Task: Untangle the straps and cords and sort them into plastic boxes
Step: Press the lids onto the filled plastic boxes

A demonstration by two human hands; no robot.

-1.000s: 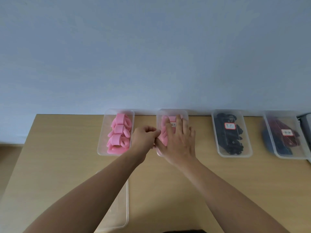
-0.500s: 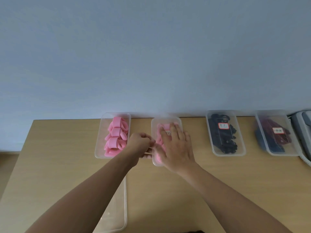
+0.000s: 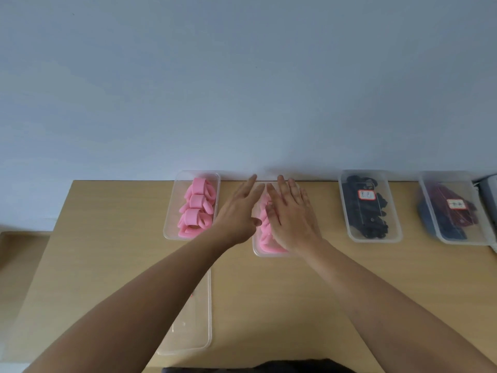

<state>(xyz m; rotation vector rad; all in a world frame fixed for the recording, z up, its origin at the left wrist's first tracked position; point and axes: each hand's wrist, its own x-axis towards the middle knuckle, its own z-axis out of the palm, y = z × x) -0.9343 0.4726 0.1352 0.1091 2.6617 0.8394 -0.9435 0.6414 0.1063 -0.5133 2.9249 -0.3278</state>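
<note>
Head view: red-bordered label (image 3: 366, 195) on black-strap box (image 3: 375, 239), writing illegible

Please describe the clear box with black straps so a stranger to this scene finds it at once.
On the light wooden table, four clear plastic boxes line the far edge by the pale blue wall. The box of black straps is third from the left. Its neighbours hold pink bands and dark red cords; only its contents are black.
</note>
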